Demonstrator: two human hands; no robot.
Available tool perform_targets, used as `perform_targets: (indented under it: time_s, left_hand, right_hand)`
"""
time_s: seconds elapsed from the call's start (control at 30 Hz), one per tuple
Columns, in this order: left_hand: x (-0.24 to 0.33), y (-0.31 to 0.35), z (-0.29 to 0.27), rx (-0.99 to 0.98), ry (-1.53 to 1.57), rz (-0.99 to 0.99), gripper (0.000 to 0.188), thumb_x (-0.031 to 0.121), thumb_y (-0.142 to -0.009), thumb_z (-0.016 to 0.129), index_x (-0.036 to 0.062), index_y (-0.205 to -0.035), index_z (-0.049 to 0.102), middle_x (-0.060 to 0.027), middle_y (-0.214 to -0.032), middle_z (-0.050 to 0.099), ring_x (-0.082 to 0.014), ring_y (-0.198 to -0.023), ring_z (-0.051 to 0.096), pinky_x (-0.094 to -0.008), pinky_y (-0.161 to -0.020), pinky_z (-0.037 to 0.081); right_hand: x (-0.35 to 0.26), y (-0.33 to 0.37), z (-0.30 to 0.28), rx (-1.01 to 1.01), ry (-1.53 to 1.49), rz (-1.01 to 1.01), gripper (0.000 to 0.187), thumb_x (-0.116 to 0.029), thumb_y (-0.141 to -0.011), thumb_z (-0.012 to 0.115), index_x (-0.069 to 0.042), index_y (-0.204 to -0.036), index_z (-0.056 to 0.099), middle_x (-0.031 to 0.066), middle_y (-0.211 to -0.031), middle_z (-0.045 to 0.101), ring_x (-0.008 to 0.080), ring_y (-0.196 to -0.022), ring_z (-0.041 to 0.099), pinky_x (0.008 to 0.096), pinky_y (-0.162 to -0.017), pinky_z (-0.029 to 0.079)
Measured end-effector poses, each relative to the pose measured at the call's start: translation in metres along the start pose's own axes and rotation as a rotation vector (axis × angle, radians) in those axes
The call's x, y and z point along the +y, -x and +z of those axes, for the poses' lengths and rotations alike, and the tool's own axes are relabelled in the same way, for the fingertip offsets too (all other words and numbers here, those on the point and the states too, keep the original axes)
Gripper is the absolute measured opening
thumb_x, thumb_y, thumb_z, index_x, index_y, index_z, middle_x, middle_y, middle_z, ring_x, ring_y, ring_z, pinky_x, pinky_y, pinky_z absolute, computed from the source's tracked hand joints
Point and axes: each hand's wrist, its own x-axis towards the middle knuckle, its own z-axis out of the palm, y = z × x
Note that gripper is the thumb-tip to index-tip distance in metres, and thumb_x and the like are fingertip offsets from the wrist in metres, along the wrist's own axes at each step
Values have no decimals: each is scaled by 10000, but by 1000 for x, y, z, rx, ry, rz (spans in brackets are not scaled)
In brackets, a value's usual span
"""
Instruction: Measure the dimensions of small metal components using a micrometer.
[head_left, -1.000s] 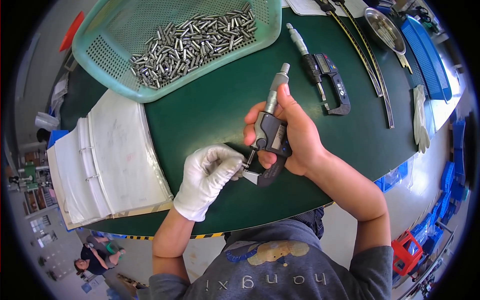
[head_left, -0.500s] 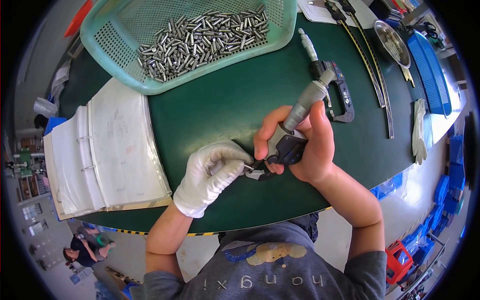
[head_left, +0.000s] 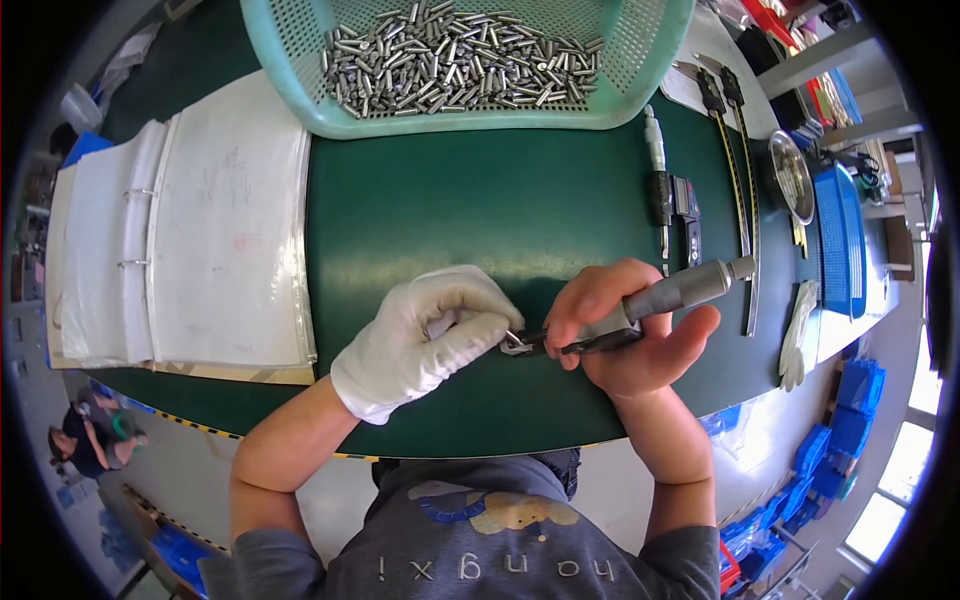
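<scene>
My left hand (head_left: pixel 425 340), in a white glove, pinches a small metal pin (head_left: pixel 514 337) between thumb and fingers at the jaws of a micrometer. My bare right hand (head_left: pixel 645 362) is wrapped round that grey micrometer (head_left: pixel 685 288), its thimble pointing right and slightly away from me. Its frame is partly hidden by the fingers, and whether the jaws touch the pin cannot be made out. Beyond both hands, a light green plastic basket (head_left: pixel 470 126) holds a heap of similar metal pins (head_left: pixel 460 62).
An open ring binder (head_left: pixel 222 240) with plastic sleeves lies at left. To the right are a second micrometer (head_left: pixel 688 205), two calipers (head_left: pixel 733 150), a metal bowl (head_left: pixel 790 180), a blue basket (head_left: pixel 842 240) and a white glove (head_left: pixel 799 335). A person sits far off at lower left.
My right hand has turned the micrometer from steeply upright to nearly level, thimble to the right. My left hand keeps the pin at its jaws. The whole view has shifted, bringing the binder lower-left edge nearer.
</scene>
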Motion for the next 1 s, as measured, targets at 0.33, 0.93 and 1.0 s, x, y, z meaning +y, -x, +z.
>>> perform_targets:
  time_s: [0.33,0.93,1.0]
  left_hand:
    - [-1,3,2,-41,51,19,148,134,-833,560,-7,-875,579,-47,-818,538,-91,-715,513,-217,-647,412]
    - [4,5,1,96,-88,194,83,29,-782,602,-9,-850,573,-68,-797,572,-107,-695,545,-222,-618,436]
    - [6,6,1,168,-149,323,85,5,-765,612,-5,-841,574,-79,-802,572,-125,-704,557,-237,-616,440]
  right_hand:
    - [2,0,1,126,-334,124,767,-694,-781,161,-4,-829,491,184,-688,555,173,-414,433,269,-415,394]
    - [-5,-4,5,268,-276,356,574,-508,-871,173,-22,-879,478,180,-664,523,209,-379,424,301,-362,394]
    - [-2,-4,5,201,-126,395,385,-374,-866,380,-3,-888,482,161,-714,566,155,-466,494,240,-416,403]
